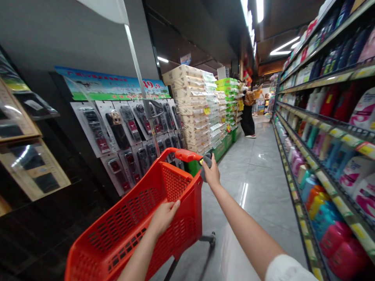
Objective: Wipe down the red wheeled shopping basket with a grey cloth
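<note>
A red plastic shopping cart (pixel 134 234) with slotted walls stands in front of me, tilted in view. Its basket shows nothing inside. My right hand (pixel 212 171) reaches forward, closed round a dark grey piece (pixel 206 166) with a yellow spot, at the right end of the red cart handle (pixel 187 155). Whether that piece is part of the handle or a separate item I cannot tell. My left hand (pixel 164 216) is closed over the near side rim of the cart, thumb along the top; its other fingers are mostly hidden.
Shelves of bottles (pixel 331 156) line the right side. Packaged belts (pixel 131 125) hang on the left, under a blue and green sign (pixel 117 84). Stacked tissue packs (pixel 190 109) stand beyond. A person in black trousers (pixel 248 117) stands farther down the tiled aisle (pixel 258 171).
</note>
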